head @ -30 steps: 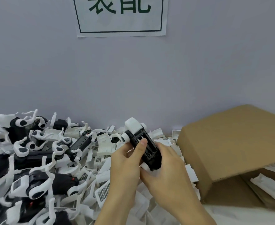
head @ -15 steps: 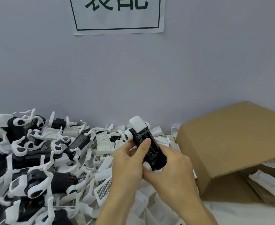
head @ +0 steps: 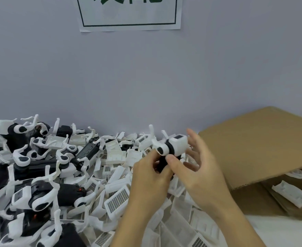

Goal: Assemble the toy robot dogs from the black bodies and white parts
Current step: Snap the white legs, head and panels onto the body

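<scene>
**A:** How was the dog held at that point?

**B:** The left hand [head: 146, 177] had its fingers curled round the black body of the toy robot dog [head: 170, 148], low down, so most of the black part was hidden behind them. The right hand [head: 198, 168] was more open: its thumb pressed against the underside of the white head end, while the other fingers were spread loosely behind it, closed round nothing.

**A:** And where was the dog itself?

**B:** Off the tabletop, raised above the heap of loose white parts [head: 118, 198] near the middle, with the head end tilted up toward the wall and the cardboard box [head: 253, 148].

**A:** What would doing the step well have meant?

**B:** I'd judge the head or a leg joint was being seated or checked. The left hand needed to hold the body firm so it couldn't twist, and the right thumb should have pushed straight along the joint, not sideways, since the thin white legs looked easy to bend. Whether the part had clicked home could not be told.

**A:** Anything nearby to mind?

**B:** The assembled dogs [head: 30, 168] were piled toward the left edge, legs tangled. Setting this one down gently there would have avoided snagging.
</scene>
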Tool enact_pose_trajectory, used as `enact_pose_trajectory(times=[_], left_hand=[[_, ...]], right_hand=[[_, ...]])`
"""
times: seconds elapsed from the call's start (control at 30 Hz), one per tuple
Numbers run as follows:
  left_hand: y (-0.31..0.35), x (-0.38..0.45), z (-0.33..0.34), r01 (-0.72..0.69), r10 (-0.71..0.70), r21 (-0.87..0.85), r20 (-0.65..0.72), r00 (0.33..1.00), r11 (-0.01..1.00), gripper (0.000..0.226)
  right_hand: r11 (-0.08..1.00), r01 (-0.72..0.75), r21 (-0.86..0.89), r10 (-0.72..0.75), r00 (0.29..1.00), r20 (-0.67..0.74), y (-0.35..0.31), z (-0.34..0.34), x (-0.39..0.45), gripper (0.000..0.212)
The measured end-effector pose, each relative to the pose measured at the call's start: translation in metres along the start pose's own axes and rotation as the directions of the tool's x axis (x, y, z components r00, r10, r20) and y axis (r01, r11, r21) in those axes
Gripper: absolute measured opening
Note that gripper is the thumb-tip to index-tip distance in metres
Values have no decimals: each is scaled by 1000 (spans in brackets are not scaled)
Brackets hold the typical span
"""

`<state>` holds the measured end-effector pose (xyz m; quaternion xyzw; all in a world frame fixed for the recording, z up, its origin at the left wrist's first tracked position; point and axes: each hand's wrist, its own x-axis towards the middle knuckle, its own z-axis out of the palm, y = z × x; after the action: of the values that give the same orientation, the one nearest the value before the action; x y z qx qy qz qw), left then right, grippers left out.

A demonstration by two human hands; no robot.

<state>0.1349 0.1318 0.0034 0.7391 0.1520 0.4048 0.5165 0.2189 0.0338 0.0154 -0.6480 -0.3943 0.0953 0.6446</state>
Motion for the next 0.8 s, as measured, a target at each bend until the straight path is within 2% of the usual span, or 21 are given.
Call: enact_pose_trajectory(times=[0.07,0.23,0.3,0.4,0.53,0.63,0.7,0.8], left_hand=[[-3,-2,3,-45,38,133,54,998,990,24],[3,-6,11,-153,133,245,100,986,957,44],[3,-6,11,-172,150,255,102,983,951,51],[2,-5,11,-176,152,261,110,982,949,47],[3,-6,11,-183,162,256,101,982,949,51],[2,-6,12,-175,152,265,105,983,948,43],[1,-6,12,-134,118,242,83,990,961,35],[0,-5,10,-55,56,153,-2,998,987,24]], right_hand=[[999,-32,20,33,998,-53,2,3,1,85],[997,-16,-69,-1,970,-242,7,4,4,72],[994,-21,-104,-7,966,-259,8,4,4,68],[988,-29,-152,-15,958,-285,7,5,3,62],[990,-38,-135,-6,950,-312,5,4,3,67],[996,-25,-91,-5,947,-322,4,4,2,59],[999,-28,-47,13,953,-304,4,3,3,67],[998,-59,31,63,983,-173,1,3,4,97]])
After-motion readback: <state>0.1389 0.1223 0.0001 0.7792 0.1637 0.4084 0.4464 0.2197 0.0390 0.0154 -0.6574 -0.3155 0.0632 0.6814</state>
